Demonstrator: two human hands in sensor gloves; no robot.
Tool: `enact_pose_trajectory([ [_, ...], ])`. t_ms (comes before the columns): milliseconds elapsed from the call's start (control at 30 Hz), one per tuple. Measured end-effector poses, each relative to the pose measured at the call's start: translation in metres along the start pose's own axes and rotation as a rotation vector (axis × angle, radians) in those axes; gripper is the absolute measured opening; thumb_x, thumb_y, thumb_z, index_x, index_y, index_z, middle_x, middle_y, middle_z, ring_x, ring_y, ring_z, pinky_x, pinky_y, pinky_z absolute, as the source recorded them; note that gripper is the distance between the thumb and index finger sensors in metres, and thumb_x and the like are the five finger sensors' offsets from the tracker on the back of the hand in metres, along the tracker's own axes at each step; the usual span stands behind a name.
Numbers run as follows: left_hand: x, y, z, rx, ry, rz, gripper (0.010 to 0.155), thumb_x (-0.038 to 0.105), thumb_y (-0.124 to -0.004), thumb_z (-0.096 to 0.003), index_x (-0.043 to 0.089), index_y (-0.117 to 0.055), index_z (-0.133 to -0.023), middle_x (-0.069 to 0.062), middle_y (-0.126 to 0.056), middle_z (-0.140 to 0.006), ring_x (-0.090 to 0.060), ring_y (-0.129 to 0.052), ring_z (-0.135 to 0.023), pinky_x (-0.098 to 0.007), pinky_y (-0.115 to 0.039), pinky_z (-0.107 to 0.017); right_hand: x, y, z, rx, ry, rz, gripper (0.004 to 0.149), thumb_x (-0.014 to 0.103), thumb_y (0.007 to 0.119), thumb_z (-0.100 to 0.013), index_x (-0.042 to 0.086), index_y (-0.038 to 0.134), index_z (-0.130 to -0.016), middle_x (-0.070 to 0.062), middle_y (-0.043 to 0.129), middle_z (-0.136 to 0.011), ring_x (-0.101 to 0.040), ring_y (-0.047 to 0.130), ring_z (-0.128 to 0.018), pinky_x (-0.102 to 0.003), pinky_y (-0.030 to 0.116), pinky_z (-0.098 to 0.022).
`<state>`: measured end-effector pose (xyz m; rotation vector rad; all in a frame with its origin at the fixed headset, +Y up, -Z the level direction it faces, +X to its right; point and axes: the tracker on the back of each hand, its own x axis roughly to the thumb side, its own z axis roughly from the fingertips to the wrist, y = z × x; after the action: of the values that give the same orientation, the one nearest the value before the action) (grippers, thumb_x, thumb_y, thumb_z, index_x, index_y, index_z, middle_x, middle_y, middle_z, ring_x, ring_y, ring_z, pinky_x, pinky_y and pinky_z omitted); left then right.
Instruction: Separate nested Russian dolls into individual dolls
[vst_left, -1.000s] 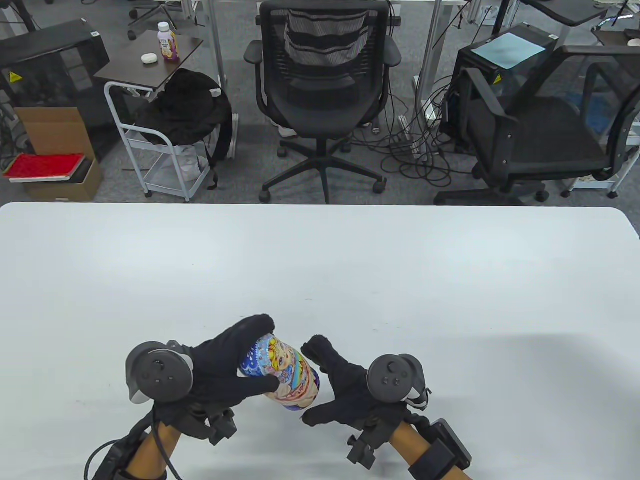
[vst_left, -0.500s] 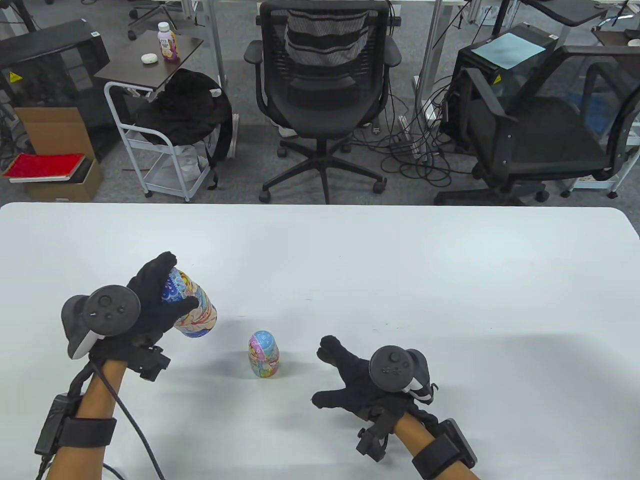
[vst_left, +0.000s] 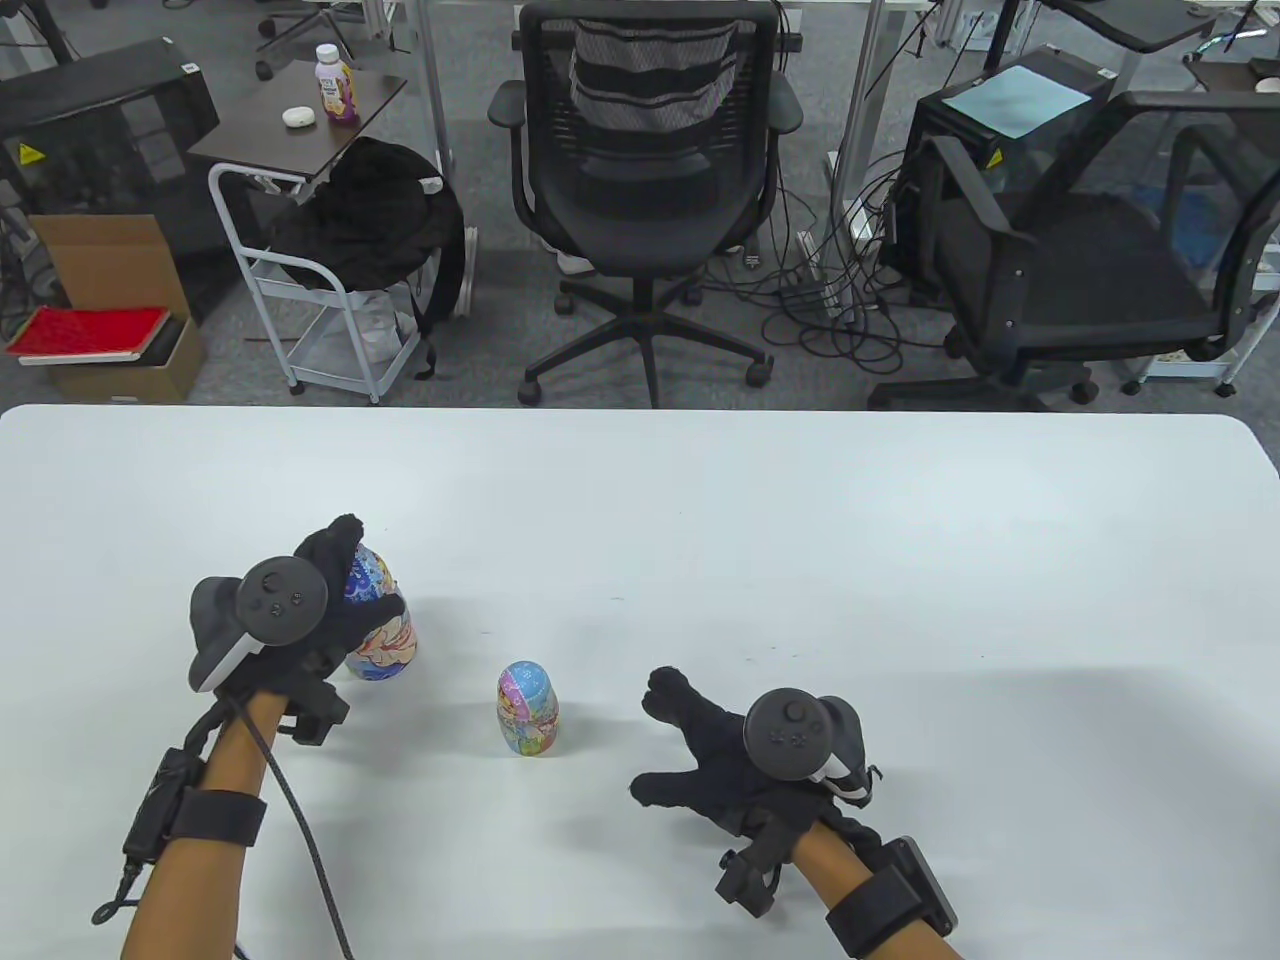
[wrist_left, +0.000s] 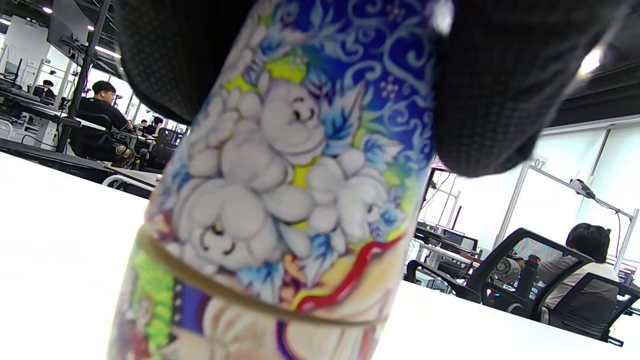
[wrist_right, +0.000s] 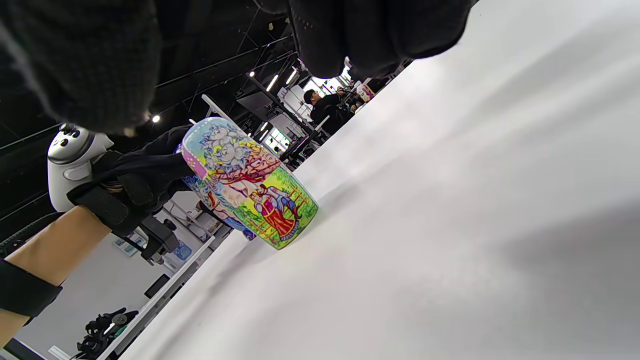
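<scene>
1. Table view: the left hand (vst_left: 300, 620) holds the large doll shell (vst_left: 378, 630) with its grip wrapped round the top, the base now down on the white surface (vst_left: 700, 520) at the left. A second ago both hands were together near the front edge, working this shell. It has since been carried left, and a smaller doll (vst_left: 527, 708) stands upright in the middle, well apart from it. The right hand (vst_left: 715, 765) rests empty just right of that doll, fingers spread wide.
2. Left wrist view: gloved fingers (wrist_left: 490, 90) press either side of the shell (wrist_left: 280, 200), whose seam band is visible low down.
3. Right wrist view: the smaller doll (wrist_right: 250, 185) stands free on the surface, ungripped.
4. Judgement: one layer is out; the smaller doll likely gets opened next, if it nests more.
</scene>
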<state>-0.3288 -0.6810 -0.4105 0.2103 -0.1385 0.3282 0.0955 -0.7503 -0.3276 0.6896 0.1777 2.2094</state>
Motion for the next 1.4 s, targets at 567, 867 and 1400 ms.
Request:
enact_pose_trajectory([
  [567, 0.098, 0.005, 0.061, 0.141, -0.325, -0.015, 0.083, 0.061, -0.078, -0.0511, 0.015, -0.048, -0.114, -0.021, -0.062, -0.111, -0.049, -0.071, -0.095, -0.049, -0.074, -0.067, 0.007, 0.005, 0.001, 0.016, -0.023, 0.047, 0.103, 0.056, 0.088, -0.038, 0.01, 0.033, -0.112, -0.025, 0.063, -0.11, -0.047, 0.066, -0.099, -0.055, 0.061, -0.072],
  [867, 0.137, -0.063, 0.06, -0.101, -0.301, -0.083, 0.078, 0.059, -0.081, -0.0495, 0.017, -0.057, -0.11, -0.017, -0.081, -0.1, -0.043, -0.091, -0.081, -0.043, -0.086, -0.057, 0.016, 0.0, 0.005, -0.001, -0.057, 0.136, 0.103, 0.056, 0.088, -0.038, 0.01, 0.033, -0.112, -0.025, 0.063, -0.11, -0.046, 0.067, -0.099, -0.054, 0.061, -0.072],
  [1400, 0.17, -0.024, 0.081, 0.046, -0.465, 0.303, 0.072, 0.053, -0.087, -0.0489, 0.009, -0.068, -0.103, -0.022, -0.087, -0.093, -0.041, -0.1, -0.069, -0.04, -0.092, -0.05, 0.019, 0.017, 0.0, 0.032, -0.035, 0.087, 0.101, 0.056, 0.087, -0.038, 0.007, 0.037, -0.111, -0.026, 0.066, -0.108, -0.046, 0.07, -0.097, -0.054, 0.063, -0.071],
])
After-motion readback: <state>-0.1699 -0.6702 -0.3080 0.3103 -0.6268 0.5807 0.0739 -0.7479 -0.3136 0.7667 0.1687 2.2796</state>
